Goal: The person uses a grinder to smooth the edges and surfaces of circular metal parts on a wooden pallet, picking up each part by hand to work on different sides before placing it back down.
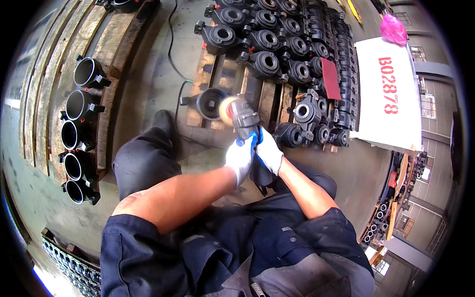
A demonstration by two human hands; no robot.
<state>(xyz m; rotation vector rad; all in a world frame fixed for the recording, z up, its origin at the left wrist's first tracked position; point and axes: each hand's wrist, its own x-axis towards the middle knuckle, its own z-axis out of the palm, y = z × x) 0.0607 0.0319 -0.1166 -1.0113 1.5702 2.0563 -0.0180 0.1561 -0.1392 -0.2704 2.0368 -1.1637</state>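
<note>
My left hand (240,159), in a white and blue work glove, is closed around an angle grinder (245,118). Beside it my right hand (269,152), gloved alike, is closed on the grinder's body too. The grinder's round, tan disc (227,110) looks smeared, as if spinning. It lies at the right rim of a black ring-shaped metal housing (202,105) on a wooden pallet (198,80); whether they touch I cannot tell. Part of the housing's right side is hidden behind the disc.
Several black housings (267,37) crowd the pallet ahead, with a red sheet (330,79) on them. A white box (386,94) topped by pink plastic (393,29) stands right. More housings (79,105) line the left pallet (105,99). A black cord (171,44) crosses the floor.
</note>
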